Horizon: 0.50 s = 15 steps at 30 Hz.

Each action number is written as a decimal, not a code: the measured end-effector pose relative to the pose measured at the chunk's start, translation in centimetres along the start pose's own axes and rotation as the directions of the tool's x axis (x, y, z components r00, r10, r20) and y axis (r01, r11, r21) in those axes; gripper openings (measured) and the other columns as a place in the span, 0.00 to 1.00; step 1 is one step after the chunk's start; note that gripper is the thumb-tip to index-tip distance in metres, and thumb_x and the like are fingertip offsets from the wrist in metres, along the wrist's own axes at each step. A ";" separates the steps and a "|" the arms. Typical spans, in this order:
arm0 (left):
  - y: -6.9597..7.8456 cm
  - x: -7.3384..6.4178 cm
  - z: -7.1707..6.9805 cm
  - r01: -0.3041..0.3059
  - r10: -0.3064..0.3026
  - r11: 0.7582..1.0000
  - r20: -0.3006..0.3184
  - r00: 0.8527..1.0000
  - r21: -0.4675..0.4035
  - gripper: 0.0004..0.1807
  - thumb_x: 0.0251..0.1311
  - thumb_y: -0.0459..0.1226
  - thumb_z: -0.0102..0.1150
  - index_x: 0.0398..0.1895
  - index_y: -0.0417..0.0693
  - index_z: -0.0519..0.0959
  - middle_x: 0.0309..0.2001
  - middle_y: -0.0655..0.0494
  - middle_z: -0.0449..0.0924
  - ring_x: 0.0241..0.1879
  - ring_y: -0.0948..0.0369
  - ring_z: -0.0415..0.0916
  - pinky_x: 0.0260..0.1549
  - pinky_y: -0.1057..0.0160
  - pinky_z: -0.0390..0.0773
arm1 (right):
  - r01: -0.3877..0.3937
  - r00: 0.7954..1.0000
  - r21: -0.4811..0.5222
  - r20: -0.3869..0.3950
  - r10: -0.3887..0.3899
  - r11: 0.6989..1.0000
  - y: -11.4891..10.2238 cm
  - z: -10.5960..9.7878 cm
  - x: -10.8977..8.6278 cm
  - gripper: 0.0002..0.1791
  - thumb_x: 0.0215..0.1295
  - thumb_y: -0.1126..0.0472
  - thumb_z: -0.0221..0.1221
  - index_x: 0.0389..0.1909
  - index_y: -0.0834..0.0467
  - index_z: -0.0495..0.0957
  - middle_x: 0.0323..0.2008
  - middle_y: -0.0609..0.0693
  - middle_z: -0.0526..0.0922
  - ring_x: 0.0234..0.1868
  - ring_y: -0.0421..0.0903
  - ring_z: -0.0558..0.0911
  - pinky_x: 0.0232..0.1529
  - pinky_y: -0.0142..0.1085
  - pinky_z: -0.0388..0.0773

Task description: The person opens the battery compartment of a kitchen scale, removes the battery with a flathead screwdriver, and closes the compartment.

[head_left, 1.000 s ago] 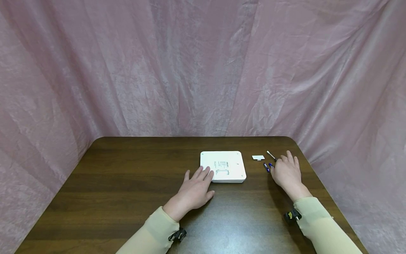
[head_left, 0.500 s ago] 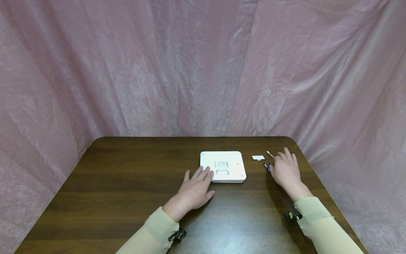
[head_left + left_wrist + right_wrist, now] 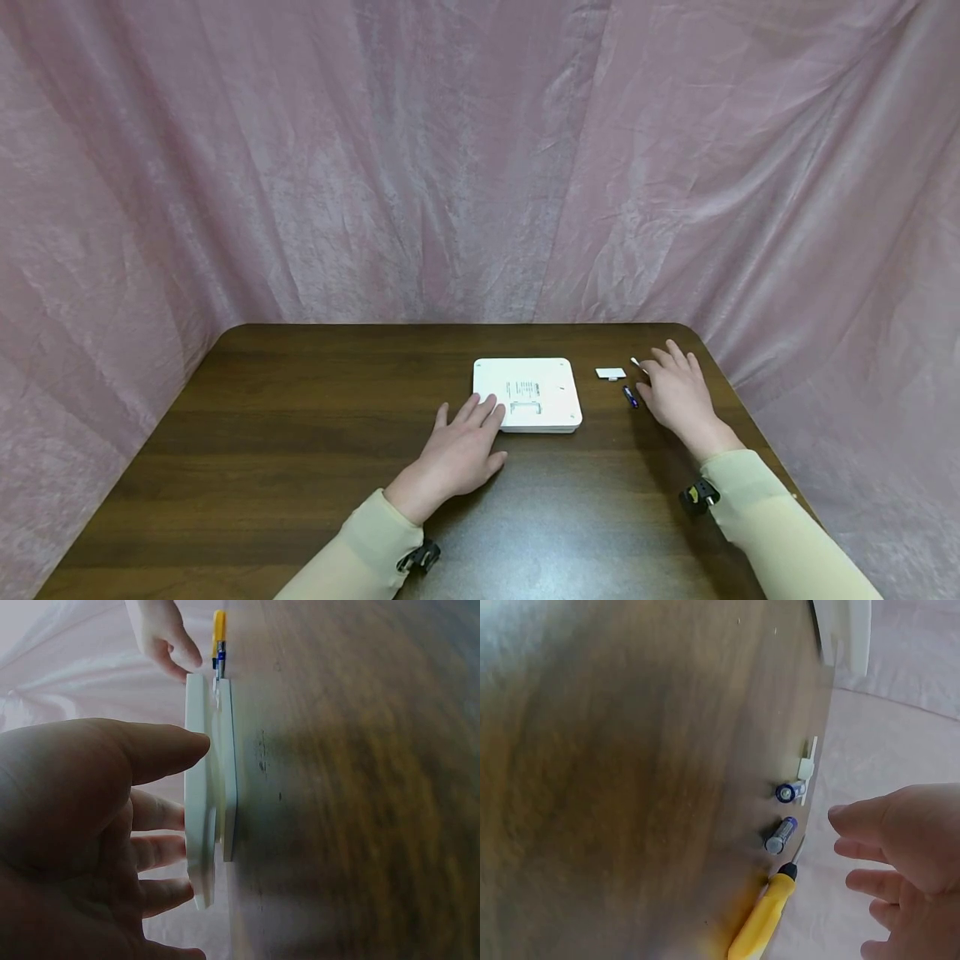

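My left hand (image 3: 459,454) rests its straight fingertips on the near left corner of a flat white device (image 3: 551,387), perhaps a kitchen scale lying underside up, with printed text and a small battery recess. In the left wrist view, the thumb stands apart from the device's edge. My right hand (image 3: 678,396) hovers over the right side with loosely bent fingers, holding nothing. Below it, the right wrist view shows two blue batteries (image 3: 781,836) and a screwdriver (image 3: 761,919) with a yellow handle. In the head view the hand hides one battery and the screwdriver's handle.
A small white cover (image 3: 611,373) with a tab lies between the device and the batteries. All of it stands on a dark brown wooden table (image 3: 300,433). Pink curtains (image 3: 480,167) hang behind the table and at its sides.
My right hand has shifted slightly toward the table's far edge and now covers more of the screwdriver and one battery in the head view. The left hand and device have stayed put.
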<state>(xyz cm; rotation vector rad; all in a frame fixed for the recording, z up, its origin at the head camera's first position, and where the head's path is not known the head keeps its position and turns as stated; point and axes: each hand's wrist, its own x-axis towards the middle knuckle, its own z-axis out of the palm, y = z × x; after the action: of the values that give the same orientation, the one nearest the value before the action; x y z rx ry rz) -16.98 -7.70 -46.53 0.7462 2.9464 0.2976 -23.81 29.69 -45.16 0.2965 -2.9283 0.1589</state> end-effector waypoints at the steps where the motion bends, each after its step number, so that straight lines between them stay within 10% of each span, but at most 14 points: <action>1: 0.0 0.0 0.0 0.001 -0.001 1.000 0.001 1.000 0.001 0.39 0.81 0.53 0.62 0.87 0.48 0.65 0.87 0.49 0.57 0.87 0.48 0.50 0.78 0.27 0.54 | 0.003 1.000 0.000 0.007 -0.003 1.000 0.1 0.0 0.1 0.22 0.76 0.61 0.69 0.63 0.71 0.82 0.73 0.74 0.72 0.82 0.74 0.58 0.80 0.71 0.50; 15: 0.0 0.1 0.4 0.007 -0.007 1.000 0.011 1.000 0.006 0.40 0.81 0.54 0.61 0.88 0.49 0.64 0.88 0.50 0.56 0.87 0.48 0.49 0.78 0.27 0.54 | 0.054 0.994 0.013 0.095 -0.055 0.998 0.6 -0.1 2.0 0.23 0.78 0.60 0.68 0.67 0.66 0.83 0.75 0.72 0.72 0.82 0.73 0.60 0.79 0.71 0.52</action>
<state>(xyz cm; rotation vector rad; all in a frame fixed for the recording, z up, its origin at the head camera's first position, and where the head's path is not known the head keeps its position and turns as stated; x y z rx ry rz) -17.03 -7.60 -46.92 0.7356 2.9398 0.2835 -25.87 29.91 -44.74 0.3959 -3.0102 0.1555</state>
